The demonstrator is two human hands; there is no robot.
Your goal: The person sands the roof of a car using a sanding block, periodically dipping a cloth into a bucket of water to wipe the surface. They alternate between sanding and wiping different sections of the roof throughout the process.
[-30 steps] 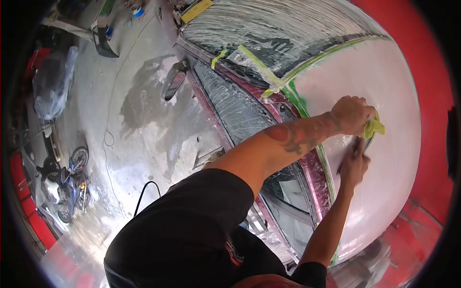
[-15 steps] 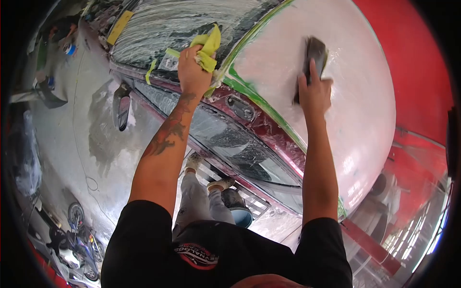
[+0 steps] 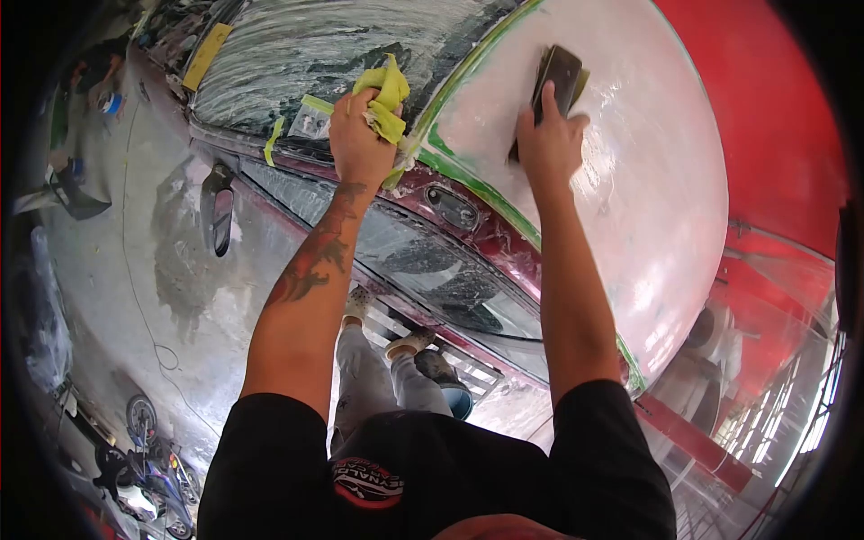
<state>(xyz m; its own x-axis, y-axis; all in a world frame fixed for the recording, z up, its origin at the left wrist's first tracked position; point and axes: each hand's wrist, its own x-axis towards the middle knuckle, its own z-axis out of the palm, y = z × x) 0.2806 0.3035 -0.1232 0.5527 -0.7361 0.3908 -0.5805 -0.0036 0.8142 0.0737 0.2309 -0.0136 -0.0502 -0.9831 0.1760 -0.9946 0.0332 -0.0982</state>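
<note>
My left hand is closed around a crumpled yellow-green cloth, at the corner where the smeared windshield meets the roof. In my right hand is a dark sanding block, held against the whitish, wet-looking car roof. The index finger stretches along the block's top, and the block's underside is hidden. Green masking tape runs along the roof's edge, beside the dark red door frame.
A side mirror juts out at left. Below me, my feet stand on a slatted platform beside a blue bucket. A motorcycle is at lower left, and a yellow strip lies along the windshield's far edge.
My right hand and the sanding block have slid left across the roof, nearer its taped edge. The left hand still grips the cloth in about the same spot. The whole view has shifted slightly.
</note>
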